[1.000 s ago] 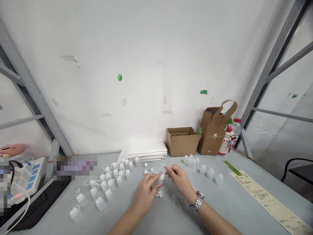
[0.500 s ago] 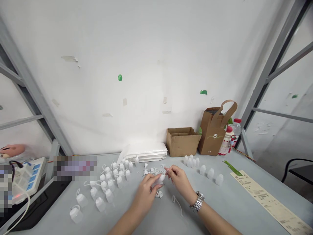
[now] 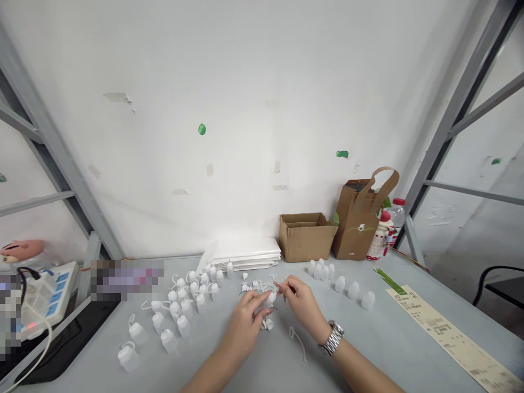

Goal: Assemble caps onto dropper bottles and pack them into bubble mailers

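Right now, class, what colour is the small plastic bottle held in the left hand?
The small plastic bottle is whitish, seen best in the head view.

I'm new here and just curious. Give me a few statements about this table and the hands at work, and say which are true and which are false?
1. The left hand holds a small white bottle. True.
2. The metal watch is on the left wrist. False: the watch is on the right wrist.
3. The cardboard box is between the white stack and the paper bag. True.
4. Most of the small bottles sit to the right of the hands. False: the left group is larger than the right group.
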A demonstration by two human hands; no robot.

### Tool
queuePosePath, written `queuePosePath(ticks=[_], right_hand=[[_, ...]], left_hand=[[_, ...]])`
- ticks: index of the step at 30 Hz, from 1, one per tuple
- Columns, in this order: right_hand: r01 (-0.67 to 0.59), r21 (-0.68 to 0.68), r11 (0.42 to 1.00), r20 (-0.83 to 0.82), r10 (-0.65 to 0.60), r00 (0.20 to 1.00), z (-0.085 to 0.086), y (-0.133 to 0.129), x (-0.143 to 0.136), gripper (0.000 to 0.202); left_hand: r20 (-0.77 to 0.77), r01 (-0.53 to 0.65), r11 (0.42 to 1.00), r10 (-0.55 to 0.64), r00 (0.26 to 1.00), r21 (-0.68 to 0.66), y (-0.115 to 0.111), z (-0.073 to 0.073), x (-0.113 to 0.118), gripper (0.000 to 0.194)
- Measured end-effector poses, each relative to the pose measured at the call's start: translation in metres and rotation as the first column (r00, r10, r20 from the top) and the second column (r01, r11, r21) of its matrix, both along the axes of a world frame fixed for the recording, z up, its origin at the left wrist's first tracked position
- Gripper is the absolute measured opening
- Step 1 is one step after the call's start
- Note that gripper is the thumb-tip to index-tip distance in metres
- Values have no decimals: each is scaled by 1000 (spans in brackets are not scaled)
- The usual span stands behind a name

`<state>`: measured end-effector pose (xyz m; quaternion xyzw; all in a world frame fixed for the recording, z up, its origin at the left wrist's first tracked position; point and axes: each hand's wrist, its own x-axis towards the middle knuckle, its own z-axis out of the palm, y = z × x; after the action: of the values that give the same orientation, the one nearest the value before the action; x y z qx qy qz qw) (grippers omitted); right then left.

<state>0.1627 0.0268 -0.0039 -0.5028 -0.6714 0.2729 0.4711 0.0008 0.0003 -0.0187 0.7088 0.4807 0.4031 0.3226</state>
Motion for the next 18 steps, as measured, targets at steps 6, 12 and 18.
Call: queuePosePath(ticks=[6, 12, 18], right_hand=[[-59, 75, 995, 130, 49, 990, -2, -1, 3, 37], [-72, 90, 993, 184, 55, 981, -4, -1, 2, 36], [-131, 99, 987, 190, 110, 976, 1, -7, 0, 34]], left_hand=[[23, 35, 999, -36, 999, 26, 0, -3, -1, 34], [6, 59, 998, -59, 998, 34, -1, -3, 0, 35], [6, 96, 985, -98, 995, 143, -2, -3, -1, 37]])
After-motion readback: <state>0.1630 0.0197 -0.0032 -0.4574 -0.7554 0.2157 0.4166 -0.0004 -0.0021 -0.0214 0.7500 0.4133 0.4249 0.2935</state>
